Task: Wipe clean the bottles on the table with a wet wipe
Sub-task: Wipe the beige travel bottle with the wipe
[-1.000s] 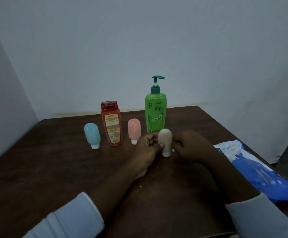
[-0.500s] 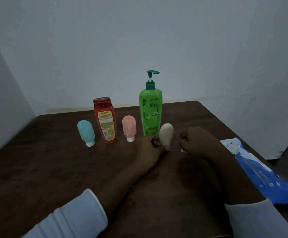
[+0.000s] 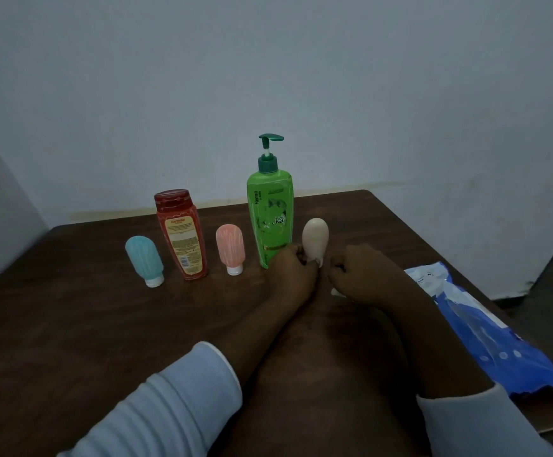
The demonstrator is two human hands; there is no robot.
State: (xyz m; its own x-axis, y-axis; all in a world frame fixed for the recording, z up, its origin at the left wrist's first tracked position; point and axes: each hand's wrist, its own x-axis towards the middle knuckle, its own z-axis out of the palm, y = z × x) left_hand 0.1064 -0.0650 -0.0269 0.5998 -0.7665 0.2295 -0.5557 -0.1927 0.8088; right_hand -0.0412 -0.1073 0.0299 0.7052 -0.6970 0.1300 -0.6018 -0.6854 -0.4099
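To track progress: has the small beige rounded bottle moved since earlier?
Yes. The beige bottle went back and right, beside the tall green pump bottle.

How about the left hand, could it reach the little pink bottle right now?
Probably yes, once it lets go: the left hand pinches the beige bottle low down, and the pink bottle stands close on its left with bare table between. The right hand grips the wet wipe.

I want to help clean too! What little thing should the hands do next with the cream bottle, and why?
Probably move the right hand across so its wipe rubs the cream bottle. The left hand pinches that bottle at its lower end and holds it standing, while the right hand sits beside it, not touching, curled round a white scrap that looks like the wipe.
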